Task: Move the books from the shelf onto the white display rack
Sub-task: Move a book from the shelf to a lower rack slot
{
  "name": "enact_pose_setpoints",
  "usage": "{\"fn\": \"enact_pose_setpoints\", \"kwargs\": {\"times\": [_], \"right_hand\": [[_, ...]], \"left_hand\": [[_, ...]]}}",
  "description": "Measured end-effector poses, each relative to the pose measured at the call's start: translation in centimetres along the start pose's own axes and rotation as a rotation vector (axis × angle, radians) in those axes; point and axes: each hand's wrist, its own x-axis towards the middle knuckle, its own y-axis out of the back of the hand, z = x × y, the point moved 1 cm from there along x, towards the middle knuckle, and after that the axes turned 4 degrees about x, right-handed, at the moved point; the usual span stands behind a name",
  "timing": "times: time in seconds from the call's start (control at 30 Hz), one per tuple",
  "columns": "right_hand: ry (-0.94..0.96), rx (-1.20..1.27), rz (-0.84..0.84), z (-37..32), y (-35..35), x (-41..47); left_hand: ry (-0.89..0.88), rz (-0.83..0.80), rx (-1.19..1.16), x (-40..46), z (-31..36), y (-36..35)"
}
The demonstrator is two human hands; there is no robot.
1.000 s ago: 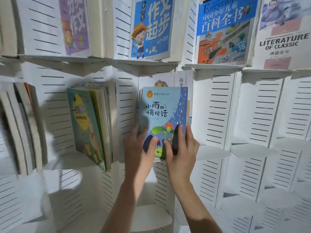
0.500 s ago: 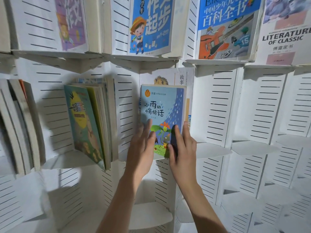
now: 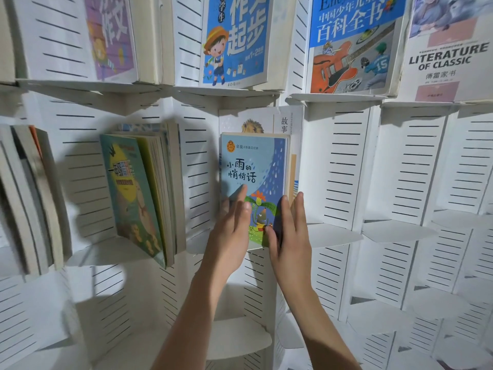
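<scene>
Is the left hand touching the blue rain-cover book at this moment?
Touching. The head view shows the left hand with straight fingers lying flat on the lower cover of the blue book, overlapping it with no gap visible.

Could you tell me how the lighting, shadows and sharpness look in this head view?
Head view: light from behind the person throws a soft dark shadow on the white display rack beside the leaning books; the blue rain book under the left hand and right hand is sharp; edges blur, and wide-angle distortion bends the shelves.
</scene>
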Motion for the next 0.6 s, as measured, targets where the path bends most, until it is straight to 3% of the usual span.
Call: {"fn": "enact_pose_setpoints", "kwargs": {"times": [0.4,0.6], "right_hand": [[-0.025,-0.078,-0.077,0.0,0.9,0.1],[-0.017,-0.112,-0.074,-2.2,3.2,-1.3]], "left_hand": [[-0.005,-0.029,-0.024,-1.0,0.4,0.7],[-0.102,0.009,0.194,-5.0,0.4,2.8]]}}
